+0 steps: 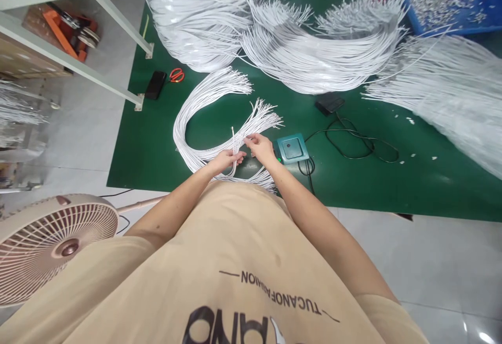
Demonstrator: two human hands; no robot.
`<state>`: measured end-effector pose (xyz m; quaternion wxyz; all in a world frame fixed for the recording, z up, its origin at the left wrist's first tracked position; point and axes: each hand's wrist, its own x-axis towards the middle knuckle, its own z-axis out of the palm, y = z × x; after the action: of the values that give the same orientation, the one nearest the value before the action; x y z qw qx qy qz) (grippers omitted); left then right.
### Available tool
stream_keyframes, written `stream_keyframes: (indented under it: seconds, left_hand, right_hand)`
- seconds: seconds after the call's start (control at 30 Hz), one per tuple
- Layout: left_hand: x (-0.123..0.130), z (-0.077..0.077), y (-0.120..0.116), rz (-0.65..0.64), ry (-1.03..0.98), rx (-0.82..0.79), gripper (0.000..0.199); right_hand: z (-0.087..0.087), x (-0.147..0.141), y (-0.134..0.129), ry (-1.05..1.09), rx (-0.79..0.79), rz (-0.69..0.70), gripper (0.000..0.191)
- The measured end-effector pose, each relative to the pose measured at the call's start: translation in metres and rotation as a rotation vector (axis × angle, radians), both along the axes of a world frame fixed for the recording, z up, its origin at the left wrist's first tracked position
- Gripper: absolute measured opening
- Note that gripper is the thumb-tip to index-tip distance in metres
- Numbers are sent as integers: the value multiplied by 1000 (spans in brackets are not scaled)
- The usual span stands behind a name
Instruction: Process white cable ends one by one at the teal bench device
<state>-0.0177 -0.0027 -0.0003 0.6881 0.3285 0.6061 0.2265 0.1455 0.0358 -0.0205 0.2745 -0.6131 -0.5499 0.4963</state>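
Note:
A curved bundle of white cables lies on the green table, its cut ends toward the middle. My left hand is closed around a white cable at the bundle's lower side; one end of it stands up above the fingers. Close to its right, my right hand is pinched near the bundle's loose ends; what its fingertips hold is too small to make out. A small teal device with a green light sits just right of my right hand. More cables lie against my shirt below the hands.
Large white cable bundles cover the table's back. A blue tray of small metal parts is back right. Red-handled scissors and a black phone-like object lie left. A black cord loops right. A fan stands lower left.

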Motion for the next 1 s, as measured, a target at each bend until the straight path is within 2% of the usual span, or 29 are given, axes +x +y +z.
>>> stream_keyframes:
  seconds: [0.1, 0.27, 0.4, 0.57, 0.63, 0.77, 0.9, 1.0]
  left_hand:
    - [1, 4, -3, -1, -38, -7, 53]
    - [-4, 5, 2, 238, -128, 88, 51]
    - [0, 1, 6, 222, -113, 160, 43]
    - [7, -2, 3, 208, -75, 200, 46]
    - [7, -2, 2, 213, -53, 193, 47]
    - [6, -1, 1, 219, -28, 207, 47]
    - [9, 4, 1, 205, -14, 224, 44]
    - [12, 11, 1, 229, -13, 215, 42]
  right_hand:
    - [3, -4, 8, 110, -34, -72, 22]
    - [-2, -13, -2, 248, -119, -121, 20]
    - [7, -20, -9, 455, -221, -170, 17]
    - [22, -14, -5, 841, -321, -451, 25]
    - [23, -9, -4, 832, -314, -493, 27]
    - [22, -9, -10, 635, -342, -399, 31]
    - [21, -17, -14, 508, -295, -313, 20]
    - [22, -18, -12, 552, -296, -306, 14]
